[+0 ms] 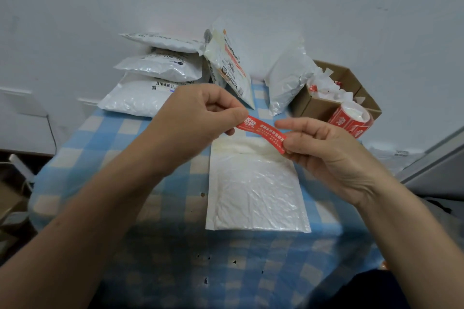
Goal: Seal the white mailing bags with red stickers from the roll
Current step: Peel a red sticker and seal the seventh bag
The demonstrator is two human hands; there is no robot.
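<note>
Right now your left hand (200, 113) and right hand (319, 145) each pinch one end of a long red paper sticker (263, 133), held just above the flat white plastic mailing bag (256, 190), which looks not yet sealed. More stacked white bags (150, 83) lie behind; whether those are sealed, I cannot tell.

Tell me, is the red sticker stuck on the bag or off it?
Off it. The left hand and right hand each pinch one end of the red sticker, holding it spread over the white bag.

sticker (261, 134) held between both hands above a bag (256, 190) on the table (120, 138); bag stack (155, 75) behind left; roll (351, 119) and box (334, 93) behind right
</note>
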